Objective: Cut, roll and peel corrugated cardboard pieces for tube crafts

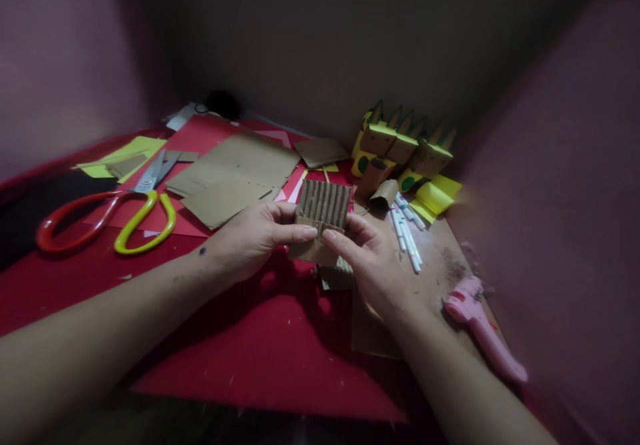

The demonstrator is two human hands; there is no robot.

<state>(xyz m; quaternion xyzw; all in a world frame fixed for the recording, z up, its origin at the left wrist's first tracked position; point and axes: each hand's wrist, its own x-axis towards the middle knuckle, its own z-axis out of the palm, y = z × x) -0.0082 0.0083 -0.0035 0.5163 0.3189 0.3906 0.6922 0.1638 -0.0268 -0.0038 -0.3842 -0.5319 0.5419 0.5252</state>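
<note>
A small piece of cardboard with exposed corrugated ridges is held up between both hands over the red table covering. My left hand pinches its left side, thumb across the smooth lower part. From the right, my right hand grips the same piece, its thumb tip close to the left thumb. The fingers behind the cardboard are mostly hidden. Below the hands lies another ridged cardboard scrap.
Large scissors lie at left near red paper and flat cardboard sheets. At right are white markers, yellow cardboard figures with pointed tops, a yellow folded paper and a pink glue gun.
</note>
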